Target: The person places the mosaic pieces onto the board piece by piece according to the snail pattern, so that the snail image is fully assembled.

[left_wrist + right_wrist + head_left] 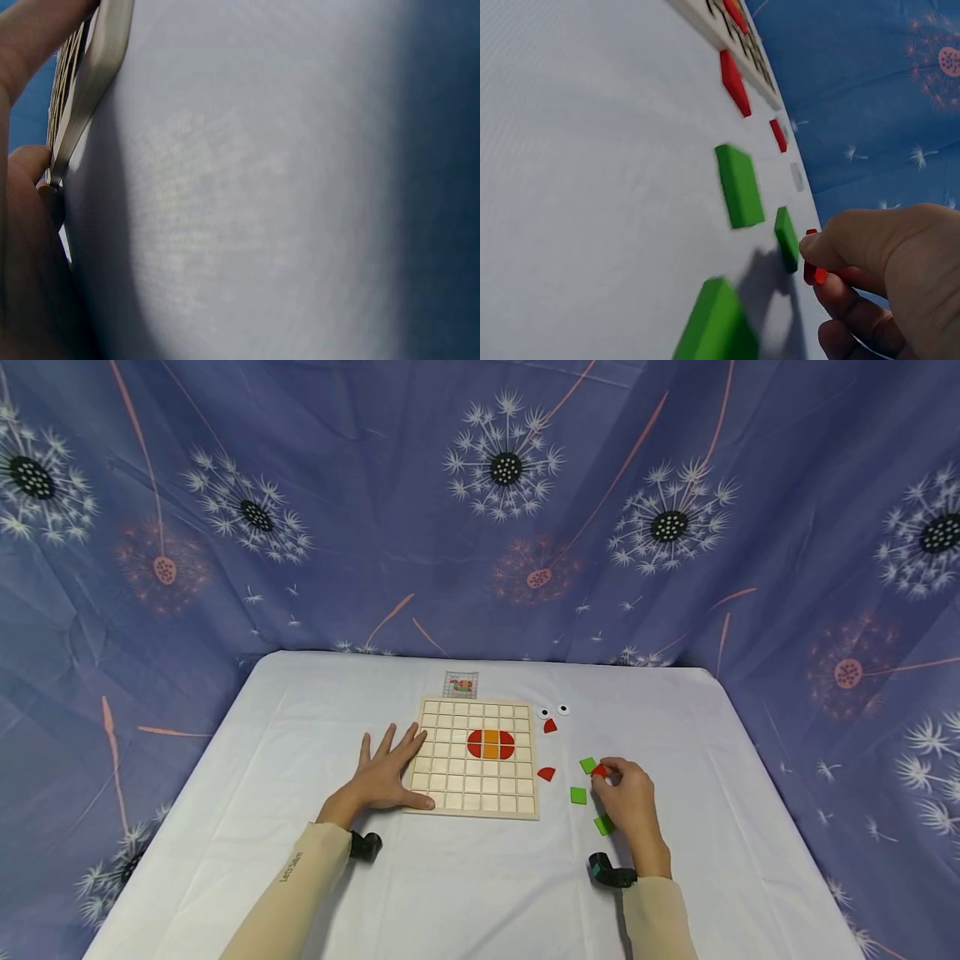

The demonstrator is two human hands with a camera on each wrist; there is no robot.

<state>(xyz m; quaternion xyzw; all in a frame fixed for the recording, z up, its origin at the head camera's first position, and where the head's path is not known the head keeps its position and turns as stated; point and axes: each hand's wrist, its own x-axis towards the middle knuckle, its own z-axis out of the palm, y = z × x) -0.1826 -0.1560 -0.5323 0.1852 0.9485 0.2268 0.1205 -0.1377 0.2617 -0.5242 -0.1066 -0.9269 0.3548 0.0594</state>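
Observation:
A wooden grid board (450, 777) lies on the white table, with an oval of red and orange tiles (491, 744) set in its cells. My left hand (386, 777) rests at the board's left edge, fingers spread and thumb on the near corner. To the right of the board, my right hand (628, 793) pinches a red quarter-round tile (811, 259) between thumb and fingers, just above the table. Close to that hand lie green square tiles (578, 795). Two more red quarter-round tiles, one near (547, 773) and one farther (550, 726), lie beside the board.
Two white round eye pieces (563, 709) lie past the board's far right corner. A small picture card (461, 684) sits behind the board. The white-covered table (300, 710) ends at a blue dandelion-print curtain (375, 527).

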